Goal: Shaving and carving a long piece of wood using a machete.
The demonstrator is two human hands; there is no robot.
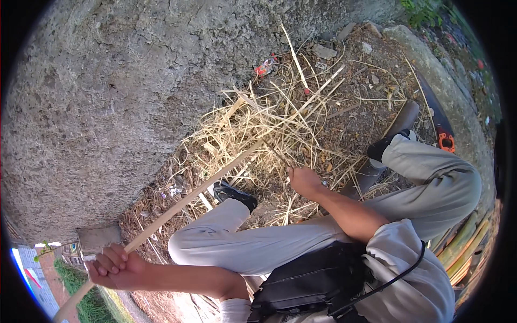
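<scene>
My left hand (116, 266) is wrapped round a long, pale bamboo strip (188, 196), low at the left. The strip slopes up from the lower left edge to a heap of shavings. My right hand (306, 182) is closed round the handle of a narrow, dark tool that looks like a knife (278, 153). Its blade reaches up and left to the far end of the strip, and whether it touches is too small to tell. Around that end lie curled bamboo shavings (237, 126). The knife's handle is hidden in my fist.
A rough grey wall (107, 107) rises at the left. At the right, a saw (433, 105) with an orange-and-black handle leans by a stone ledge (458, 81). A dark pole (401, 118) lies by my right foot. Bamboo poles (463, 242) are stacked lower right; a red wrapper (265, 65) lies by the wall.
</scene>
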